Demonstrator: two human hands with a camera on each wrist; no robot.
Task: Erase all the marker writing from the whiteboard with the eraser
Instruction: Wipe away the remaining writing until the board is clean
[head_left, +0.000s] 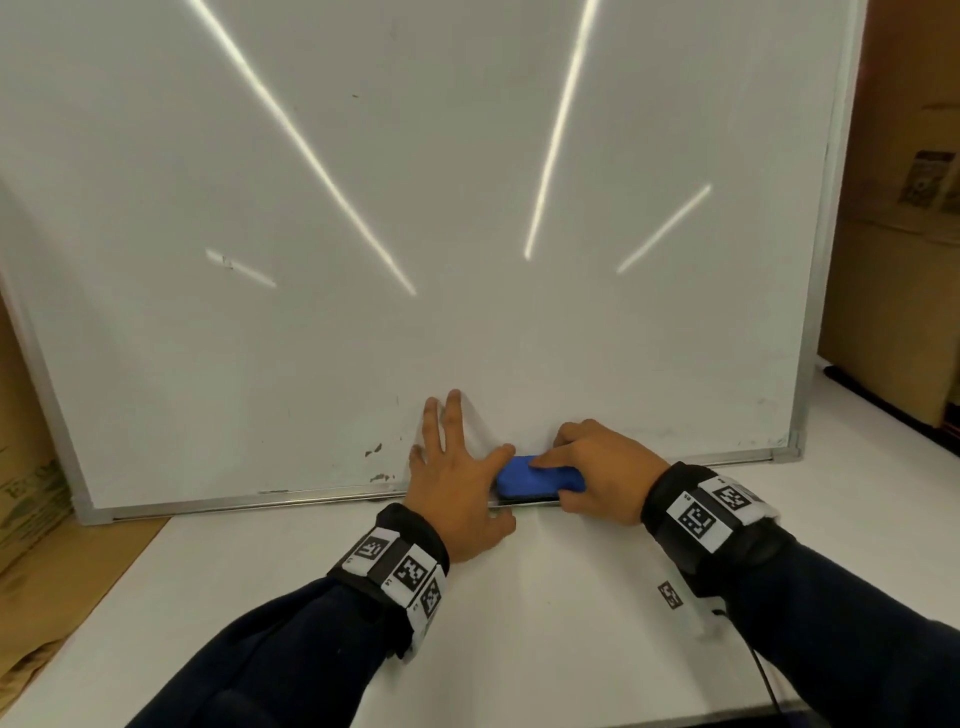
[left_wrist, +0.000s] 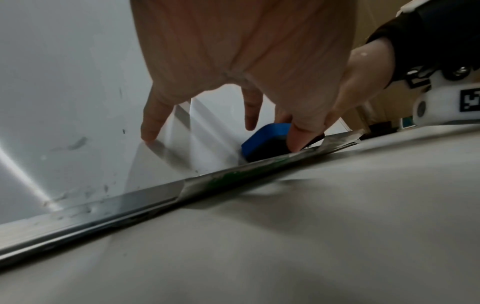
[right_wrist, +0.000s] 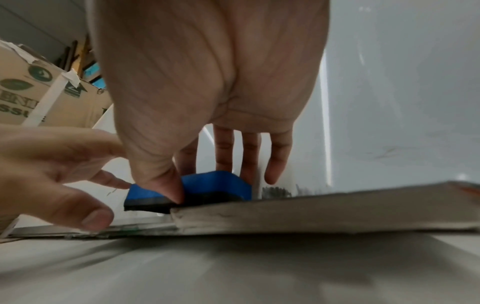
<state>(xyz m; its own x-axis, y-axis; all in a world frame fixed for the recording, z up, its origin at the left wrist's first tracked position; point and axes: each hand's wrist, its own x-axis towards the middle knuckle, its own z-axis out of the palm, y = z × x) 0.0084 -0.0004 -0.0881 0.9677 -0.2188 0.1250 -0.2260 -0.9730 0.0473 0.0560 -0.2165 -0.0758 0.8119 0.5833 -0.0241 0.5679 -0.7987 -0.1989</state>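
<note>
Right hand (head_left: 597, 470) grips level eraser (head_left: 540, 480).

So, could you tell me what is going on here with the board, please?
A person is working at a whiteboard that stands propped on a white table. Their right hand grips a blue eraser sitting at the board's bottom rail. The left hand is spread open, fingers resting on the board just beside the eraser. The board looks mostly clean; only a few dark smudges show near the bottom edge.
</note>
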